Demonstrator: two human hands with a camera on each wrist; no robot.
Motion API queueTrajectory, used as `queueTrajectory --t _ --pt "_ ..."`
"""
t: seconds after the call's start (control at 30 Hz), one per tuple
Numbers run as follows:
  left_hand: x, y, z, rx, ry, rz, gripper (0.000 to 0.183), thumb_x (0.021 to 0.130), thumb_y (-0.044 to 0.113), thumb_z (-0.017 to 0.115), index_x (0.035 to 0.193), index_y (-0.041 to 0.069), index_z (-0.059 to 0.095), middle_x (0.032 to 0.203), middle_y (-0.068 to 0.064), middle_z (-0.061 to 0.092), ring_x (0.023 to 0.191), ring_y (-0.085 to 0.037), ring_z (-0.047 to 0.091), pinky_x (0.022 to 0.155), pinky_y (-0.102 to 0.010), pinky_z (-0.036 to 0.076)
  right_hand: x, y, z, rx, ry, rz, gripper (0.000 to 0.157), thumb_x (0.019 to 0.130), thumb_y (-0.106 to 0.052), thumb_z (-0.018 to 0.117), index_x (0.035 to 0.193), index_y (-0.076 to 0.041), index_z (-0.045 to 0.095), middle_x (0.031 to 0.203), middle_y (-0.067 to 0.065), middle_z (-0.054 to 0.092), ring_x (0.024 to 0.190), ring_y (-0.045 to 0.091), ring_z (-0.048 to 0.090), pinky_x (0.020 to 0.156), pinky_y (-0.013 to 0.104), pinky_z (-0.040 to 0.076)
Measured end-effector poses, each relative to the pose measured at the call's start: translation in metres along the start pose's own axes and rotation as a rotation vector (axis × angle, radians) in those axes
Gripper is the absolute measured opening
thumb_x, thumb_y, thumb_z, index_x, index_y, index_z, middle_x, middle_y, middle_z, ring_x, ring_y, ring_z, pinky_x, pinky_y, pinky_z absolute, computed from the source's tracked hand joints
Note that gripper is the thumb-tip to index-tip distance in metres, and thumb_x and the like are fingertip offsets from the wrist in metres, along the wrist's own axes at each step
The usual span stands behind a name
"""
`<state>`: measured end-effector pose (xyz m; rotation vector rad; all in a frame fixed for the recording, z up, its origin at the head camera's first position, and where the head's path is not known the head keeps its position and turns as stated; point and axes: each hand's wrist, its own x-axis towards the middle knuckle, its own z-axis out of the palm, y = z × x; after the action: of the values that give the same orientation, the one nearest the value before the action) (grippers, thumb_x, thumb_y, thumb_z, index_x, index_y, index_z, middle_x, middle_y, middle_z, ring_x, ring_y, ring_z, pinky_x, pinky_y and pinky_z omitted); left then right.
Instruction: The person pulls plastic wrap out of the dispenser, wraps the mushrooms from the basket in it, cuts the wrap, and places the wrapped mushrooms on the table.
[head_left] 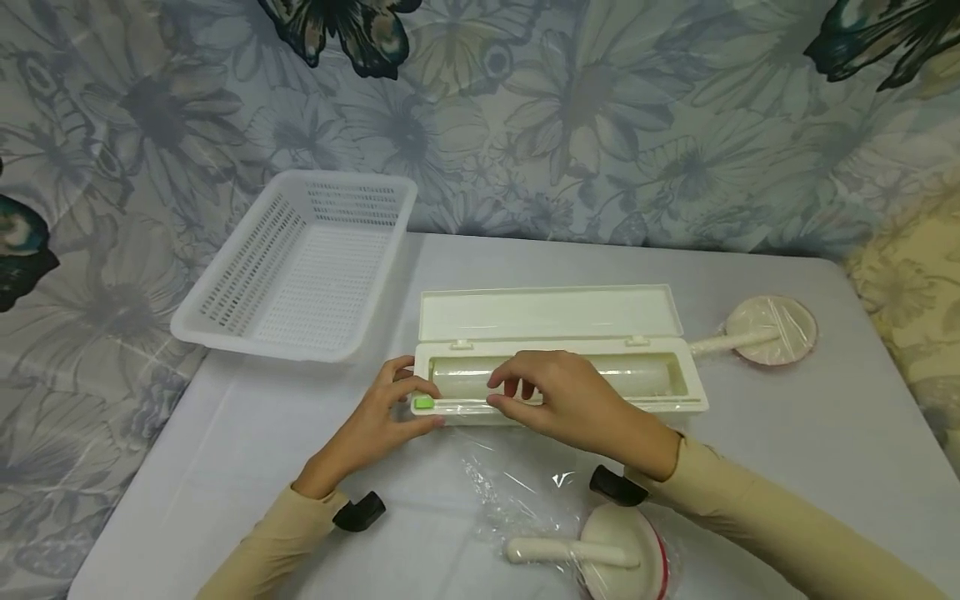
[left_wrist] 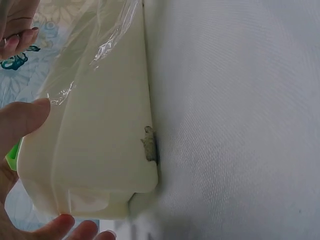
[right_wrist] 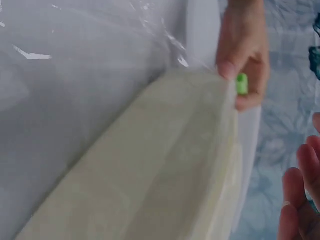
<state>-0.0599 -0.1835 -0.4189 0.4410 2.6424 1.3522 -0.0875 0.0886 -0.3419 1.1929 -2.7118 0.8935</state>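
Observation:
A white cling film dispenser (head_left: 551,315) lies on the table, its lid raised at the back and a roll of film (head_left: 637,375) inside. Clear film (head_left: 517,471) drapes over the front edge onto the table. My left hand (head_left: 378,421) grips the dispenser's left end, thumb at the front and fingers around the end. Beside those fingers sits the green cutter slider (head_left: 423,402) on the front rail. Over the middle of the dispenser, my right hand (head_left: 562,400) hovers with bent, parted fingers and nothing between them; in the right wrist view its fingertips (right_wrist: 295,187) are apart from the box.
A white perforated basket (head_left: 322,275) stands at the back left. Behind the dispenser's right end lies a round film-wrapped piece (head_left: 772,329) with a white handle. Another such piece (head_left: 622,542), red-edged, lies near the front under loose film. A flowered cloth (head_left: 585,125) hangs behind the table.

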Motion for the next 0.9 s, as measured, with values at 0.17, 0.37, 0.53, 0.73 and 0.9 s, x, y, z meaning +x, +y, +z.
queueTrajectory --t 0.17,0.37,0.53,0.73,0.9 --pt "0.001 -0.001 0.001 -0.006 0.007 0.014 0.025 0.082 0.030 0.082 0.104 0.027 0.069 0.150 -0.016 0.033 0.127 -0.028 0.051 0.095 -0.047 0.045 0.016 -0.005 0.021 -0.032 -0.063 -0.067 0.015 0.090 -0.028 0.071 0.100 -0.016 0.074 0.076 -0.011 0.067 0.066 0.003 0.060 0.059 0.015 0.045" --pt "0.002 -0.004 0.001 -0.024 0.010 0.026 0.024 0.083 0.031 0.081 0.104 0.028 0.070 0.148 -0.015 0.034 0.129 -0.028 0.051 0.094 -0.045 0.044 0.028 -0.008 0.044 -0.058 -0.071 -0.118 0.014 0.090 -0.029 0.072 0.098 -0.019 0.076 0.074 -0.012 0.065 0.060 0.000 0.053 0.059 0.017 0.043" --pt "0.002 -0.003 0.001 -0.049 0.001 0.008 0.023 0.083 0.026 0.081 0.104 0.028 0.071 0.151 -0.014 0.031 0.133 -0.032 0.047 0.103 -0.055 0.042 0.034 -0.011 0.054 -0.099 -0.051 -0.124 0.019 0.090 -0.035 0.071 0.099 -0.019 0.076 0.071 -0.012 0.063 0.060 0.000 0.051 0.058 0.018 0.042" --pt "0.002 -0.005 0.001 -0.074 -0.002 0.020 0.025 0.084 0.016 0.079 0.108 0.020 0.071 0.151 -0.017 0.030 0.133 -0.037 0.046 0.097 -0.052 0.046 0.042 -0.016 0.060 -0.120 -0.048 -0.126 0.019 0.090 -0.037 0.072 0.096 -0.020 0.077 0.070 -0.010 0.062 0.059 0.002 0.051 0.054 0.018 0.039" --pt "0.003 -0.006 0.002 -0.079 0.012 0.031 0.027 0.083 0.014 0.079 0.109 0.018 0.072 0.149 -0.018 0.033 0.131 -0.038 0.047 0.095 -0.051 0.046 0.046 -0.019 0.067 -0.164 -0.047 -0.140 0.012 0.089 -0.031 0.073 0.090 -0.019 0.076 0.074 -0.009 0.064 0.059 0.002 0.054 0.054 0.018 0.041"
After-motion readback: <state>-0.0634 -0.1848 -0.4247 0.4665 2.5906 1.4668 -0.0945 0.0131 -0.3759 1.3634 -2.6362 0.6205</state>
